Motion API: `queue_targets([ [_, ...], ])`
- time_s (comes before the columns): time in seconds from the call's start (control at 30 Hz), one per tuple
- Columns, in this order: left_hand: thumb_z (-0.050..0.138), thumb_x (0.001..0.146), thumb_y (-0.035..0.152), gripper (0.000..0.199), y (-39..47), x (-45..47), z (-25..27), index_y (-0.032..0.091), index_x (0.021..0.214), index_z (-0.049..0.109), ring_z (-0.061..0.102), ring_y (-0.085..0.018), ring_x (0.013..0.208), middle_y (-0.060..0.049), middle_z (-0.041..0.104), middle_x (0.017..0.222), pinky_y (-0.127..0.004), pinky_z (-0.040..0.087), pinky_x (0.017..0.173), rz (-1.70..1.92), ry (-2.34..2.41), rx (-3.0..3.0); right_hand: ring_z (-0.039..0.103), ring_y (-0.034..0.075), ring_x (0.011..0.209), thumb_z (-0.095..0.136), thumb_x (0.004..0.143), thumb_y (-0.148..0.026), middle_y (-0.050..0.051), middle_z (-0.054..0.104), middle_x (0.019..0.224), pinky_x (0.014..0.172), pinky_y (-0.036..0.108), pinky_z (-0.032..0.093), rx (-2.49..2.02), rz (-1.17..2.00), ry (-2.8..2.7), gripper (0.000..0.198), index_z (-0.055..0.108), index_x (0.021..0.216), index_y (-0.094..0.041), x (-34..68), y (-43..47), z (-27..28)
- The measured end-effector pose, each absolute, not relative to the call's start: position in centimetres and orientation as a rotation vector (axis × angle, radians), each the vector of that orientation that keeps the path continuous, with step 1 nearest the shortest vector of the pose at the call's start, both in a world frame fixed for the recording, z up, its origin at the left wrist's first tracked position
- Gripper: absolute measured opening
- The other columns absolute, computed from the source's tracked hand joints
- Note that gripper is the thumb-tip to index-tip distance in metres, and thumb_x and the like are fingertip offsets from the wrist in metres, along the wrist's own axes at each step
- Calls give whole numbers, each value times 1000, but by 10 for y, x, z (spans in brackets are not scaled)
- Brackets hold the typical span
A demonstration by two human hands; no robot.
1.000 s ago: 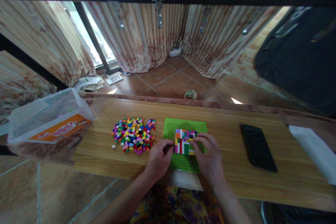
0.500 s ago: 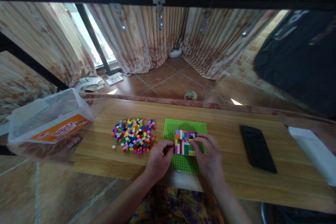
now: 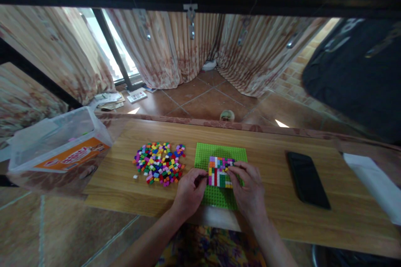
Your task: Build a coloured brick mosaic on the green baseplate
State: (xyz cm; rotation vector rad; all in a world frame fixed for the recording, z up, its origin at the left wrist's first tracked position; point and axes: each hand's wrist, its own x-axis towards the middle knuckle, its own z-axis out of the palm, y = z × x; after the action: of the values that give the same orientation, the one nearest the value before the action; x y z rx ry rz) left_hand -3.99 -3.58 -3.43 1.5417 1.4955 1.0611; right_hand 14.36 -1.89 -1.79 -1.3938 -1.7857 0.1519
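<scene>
Brick panel (image 3: 218, 175) between left and right fingers (image 3: 249, 171)

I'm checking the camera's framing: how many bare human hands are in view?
2: the bare left hand at the left edge of the rectangular, multicoloured brick panel, and the bare right hand at the panel's right side.

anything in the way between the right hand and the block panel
Nothing visible: the right hand is at the right edge of the block panel, and the loose blocks lie left of the green baseplate.
</scene>
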Motion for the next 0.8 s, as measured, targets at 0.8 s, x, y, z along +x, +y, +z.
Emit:
queue_targets([
  [0.8, 56, 84, 15, 13, -36, -40, -34, 20, 90, 67, 66, -16, 79, -3, 71, 86, -26, 52, 73, 1070, 1491, 1544, 61, 25, 106, 76, 70, -38, 9, 65, 111, 87, 43, 51, -1395, 853, -1163, 24, 75, 88, -22, 138, -6, -33],
])
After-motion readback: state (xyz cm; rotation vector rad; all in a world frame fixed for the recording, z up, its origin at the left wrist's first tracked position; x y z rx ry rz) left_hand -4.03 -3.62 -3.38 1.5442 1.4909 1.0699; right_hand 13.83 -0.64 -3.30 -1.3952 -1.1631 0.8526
